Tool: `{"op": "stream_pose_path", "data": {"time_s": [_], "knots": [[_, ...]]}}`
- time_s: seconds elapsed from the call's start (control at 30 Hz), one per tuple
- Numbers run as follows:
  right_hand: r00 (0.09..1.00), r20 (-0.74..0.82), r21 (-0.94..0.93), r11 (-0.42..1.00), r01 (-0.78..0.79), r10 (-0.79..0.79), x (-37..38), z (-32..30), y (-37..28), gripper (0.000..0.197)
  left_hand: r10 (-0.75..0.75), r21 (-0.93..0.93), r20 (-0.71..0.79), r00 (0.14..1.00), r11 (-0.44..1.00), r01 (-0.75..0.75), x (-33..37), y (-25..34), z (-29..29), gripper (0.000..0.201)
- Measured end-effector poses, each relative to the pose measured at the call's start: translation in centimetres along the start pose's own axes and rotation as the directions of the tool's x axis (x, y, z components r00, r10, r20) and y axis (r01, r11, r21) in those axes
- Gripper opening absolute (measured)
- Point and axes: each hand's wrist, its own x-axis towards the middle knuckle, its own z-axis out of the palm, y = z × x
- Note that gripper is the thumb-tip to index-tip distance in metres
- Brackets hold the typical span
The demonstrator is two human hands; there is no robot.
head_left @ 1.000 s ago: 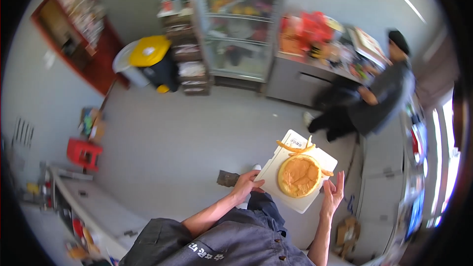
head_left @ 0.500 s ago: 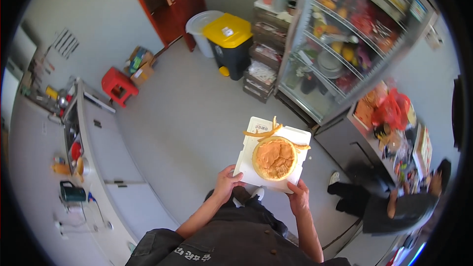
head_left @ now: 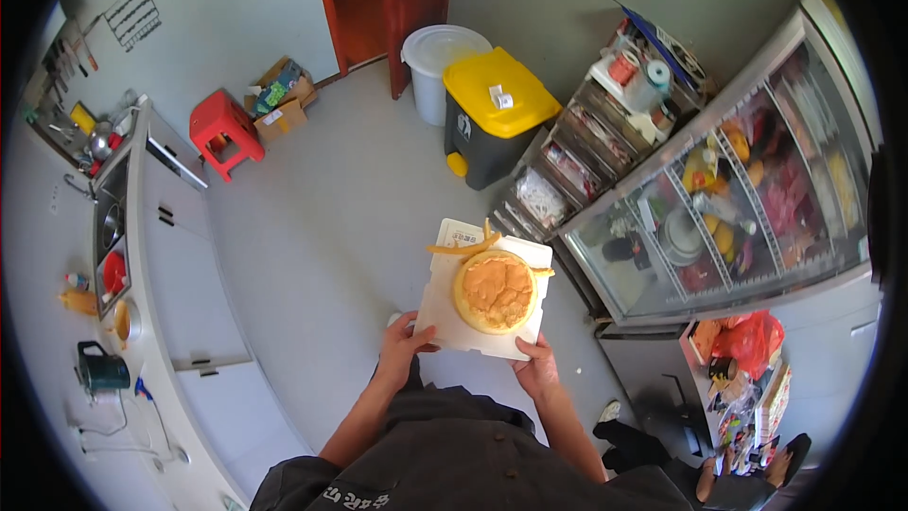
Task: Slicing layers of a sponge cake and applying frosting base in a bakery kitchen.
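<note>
Between my two hands is a white square cardboard tray (head_left: 437, 308) with notched edges, held out level before my body. On it sits a round cake (head_left: 495, 291) with a browned, cracked top and pale yellow sides. Thin strips of cake trimming (head_left: 465, 248) lie along its far side, one of them sticking up past the tray's edge. My left hand (head_left: 404, 341) grips the near left corner, thumb on top. At the near right corner my right hand (head_left: 536, 366) pinches the edge, thumb above and fingers beneath.
A yellow-lidded pedal bin (head_left: 497, 99), a white bucket (head_left: 430, 85) and stacked drawers (head_left: 577, 156) stand ahead. To the right are a glass-door fridge (head_left: 719, 189) and a person (head_left: 662, 464) at a cluttered counter. A red stool (head_left: 225, 132) stands by the left counter (head_left: 156, 341).
My view has swung right and I have moved forward across the floor; the bin and fridge look nearer. The tray with the cake stays in both hands.
</note>
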Motion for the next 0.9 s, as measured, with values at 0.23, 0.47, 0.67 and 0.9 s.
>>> {"op": "stream_pose_path", "data": {"time_s": [0.23,0.47,0.67,0.9], "knots": [[0.998,-0.044,0.092,0.994,0.059,-0.055,9.7,8.1,-3.1,0.052,-0.070,0.202,0.174,0.982,0.979,0.034,13.7,12.6,-2.5,0.040],[0.971,-0.206,0.125,0.981,0.149,-0.121,16.8,10.3,-6.5,0.055,0.000,0.401,0.072,0.997,0.916,-0.029,31.3,17.3,-0.9,0.031],[0.925,-0.303,0.132,0.951,0.281,-0.231,23.1,8.7,-10.5,0.051,0.185,0.669,0.214,0.959,0.688,-0.282,47.7,18.7,3.9,0.028],[0.842,-0.459,0.170,0.902,0.396,-0.283,27.4,10.5,-13.5,0.057,0.153,0.711,0.702,0.696,-0.091,-0.697,65.9,19.8,14.5,0.046]]}}
